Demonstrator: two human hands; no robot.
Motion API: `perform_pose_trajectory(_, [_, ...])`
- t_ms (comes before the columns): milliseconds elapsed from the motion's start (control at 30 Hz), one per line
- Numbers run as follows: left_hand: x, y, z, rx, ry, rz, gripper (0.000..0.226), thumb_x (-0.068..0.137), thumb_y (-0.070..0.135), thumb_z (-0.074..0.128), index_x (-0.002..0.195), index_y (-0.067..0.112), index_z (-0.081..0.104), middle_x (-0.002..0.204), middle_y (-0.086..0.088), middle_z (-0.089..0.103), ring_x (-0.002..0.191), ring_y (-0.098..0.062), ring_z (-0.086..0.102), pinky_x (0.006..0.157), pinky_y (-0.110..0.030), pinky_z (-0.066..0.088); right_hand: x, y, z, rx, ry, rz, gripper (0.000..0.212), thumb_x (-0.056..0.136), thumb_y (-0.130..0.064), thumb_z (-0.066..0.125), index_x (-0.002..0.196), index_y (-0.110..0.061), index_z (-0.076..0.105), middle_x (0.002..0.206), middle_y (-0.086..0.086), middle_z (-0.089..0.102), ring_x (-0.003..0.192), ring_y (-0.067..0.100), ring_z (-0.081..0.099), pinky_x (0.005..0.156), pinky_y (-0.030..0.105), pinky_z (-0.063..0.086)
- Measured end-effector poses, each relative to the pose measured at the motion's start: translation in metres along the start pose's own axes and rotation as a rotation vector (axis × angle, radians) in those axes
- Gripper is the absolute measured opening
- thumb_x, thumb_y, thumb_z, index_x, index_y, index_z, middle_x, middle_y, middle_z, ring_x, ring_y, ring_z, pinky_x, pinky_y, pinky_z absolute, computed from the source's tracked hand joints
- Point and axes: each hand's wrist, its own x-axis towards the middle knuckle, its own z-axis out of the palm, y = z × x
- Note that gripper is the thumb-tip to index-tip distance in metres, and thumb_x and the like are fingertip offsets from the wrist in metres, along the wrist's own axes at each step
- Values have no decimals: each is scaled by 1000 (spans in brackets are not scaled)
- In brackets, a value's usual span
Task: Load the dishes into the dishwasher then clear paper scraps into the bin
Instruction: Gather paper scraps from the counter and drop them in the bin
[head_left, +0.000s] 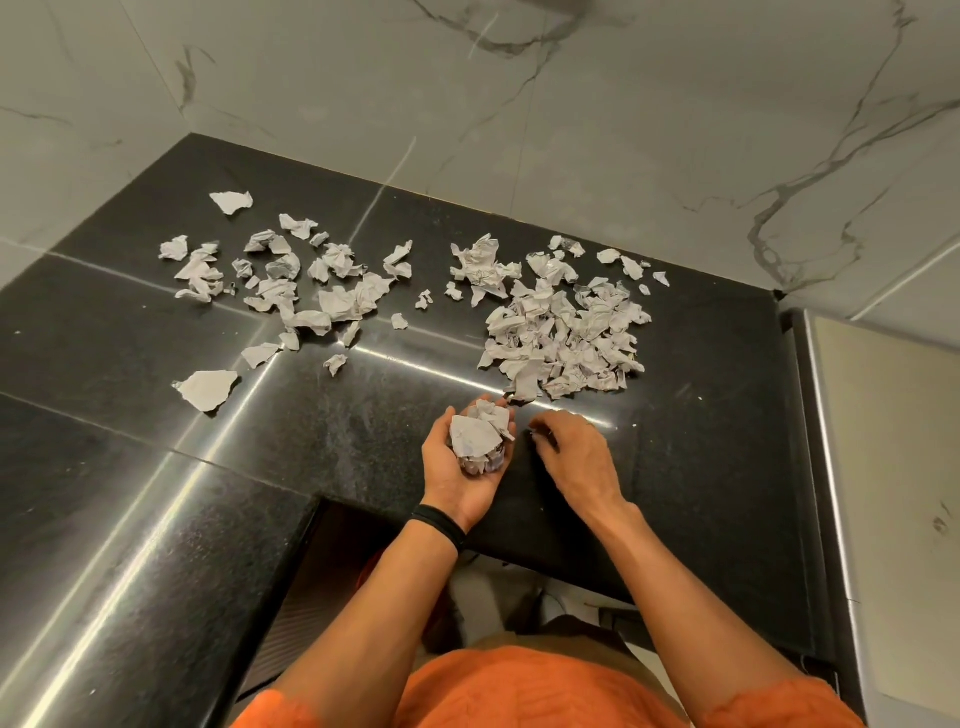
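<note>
On the counter: a polished black speckled stone worktop (156, 467) runs in an L along a white marble-veined tiled wall (519, 104), with torn paper strewn over its far half.
Left hand (457, 467): palm up over the near edge of the worktop, fingers cupped round a wad of crumpled white paper scraps (480, 436) that fills the palm.
Left wrist: a black band (439, 525) wraps it.
Right hand (576, 457): palm down just beside the left, fingers curled with the tips near the worktop; whether they pinch a scrap cannot be told.
Right pile: a dense heap of small crumpled white paper pieces with dark scribbles (566, 332) lies just beyond both hands, its near edge close to the left fingertips.
Left scatter: looser, larger crumpled white paper pieces (291, 280) are spread well apart from the hands, toward the far left corner.
Single piece: one flat torn white sheet fragment (208, 389) lies alone, nearest the viewer on the left.
Clothing: orange knitted fabric (519, 691) at the bottom edge.
Right side: a pale appliance surface with a metal edge (883, 467) adjoins the worktop.
</note>
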Motion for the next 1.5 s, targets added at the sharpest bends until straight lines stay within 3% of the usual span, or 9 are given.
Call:
perform_pose_trajectory(133, [-4,1,0,26,18,19,46,102,39,44,127,7,65,124,-19,69,102,-32,68,95,-40,50,-1,-12,-8,395,53,166,11,93,-21,72,102,-29,72,92,-16,71,88,-1,64,82,26,55])
perform_pose_trajectory(300, [-4,-4,-3,33,19,24,46,101,41,46,127,9,64,118,-15,69,102,-28,68,93,-40,51,-3,-51,-21,751,66,77,10,93,-17,74,102,-21,77,96,-9,77,96,10,71,86,27,56])
perform_pose_trajectory(467, [-6,-8,-3,91,-8,15,53,102,43,43,133,5,63,133,-22,64,129,-35,58,118,-45,37,-6,-58,-13,649,40,44,16,95,-17,68,103,-27,77,102,-16,73,103,9,66,92,29,52])
perform_pose_trajectory(633, [-6,-6,-9,61,-31,20,52,101,43,46,136,6,61,135,-19,61,129,-33,55,120,-46,33,-15,-64,-17,630,106,80,16,93,-22,74,104,-34,73,97,-18,74,99,9,68,86,31,55])
perform_pose_trajectory(833, [-19,-7,-5,21,-63,77,47,104,40,41,127,6,64,132,-20,64,117,-32,61,112,-43,39,-18,-76,-17,892,265,260,18,103,-17,59,114,-12,73,107,-8,74,100,-5,67,85,15,52])
perform_pose_trajectory(900, [-24,-12,-5,5,-60,118,47,104,40,41,127,6,64,128,-19,66,115,-31,62,112,-43,40,-23,-82,-7,1109,221,380,24,107,-18,53,120,-11,71,116,0,74,111,6,68,93,24,55])
perform_pose_trajectory(1000, [-41,-18,-3,-61,-52,207,48,104,40,41,119,5,69,125,-21,66,113,-32,64,114,-45,41,-33,-95,3,1367,169,490,28,109,-19,48,121,-6,69,106,2,75,97,10,73,76,20,57])
perform_pose_trajectory(1300, [-103,-55,-42,-285,163,447,44,105,37,38,105,6,68,101,-15,72,89,-27,72,80,-37,59,-101,-113,31,1336,-101,417,22,104,-21,57,115,-14,75,110,9,75,109,30,71,91,38,59])
perform_pose_trajectory(1500, [-54,-120,-160,-381,343,592,50,101,59,43,142,34,55,139,21,56,136,-12,48,124,-23,16,-167,-109,31,1316,-482,479,50,111,-13,34,138,30,32,154,26,42,148,42,35,118,45,35])
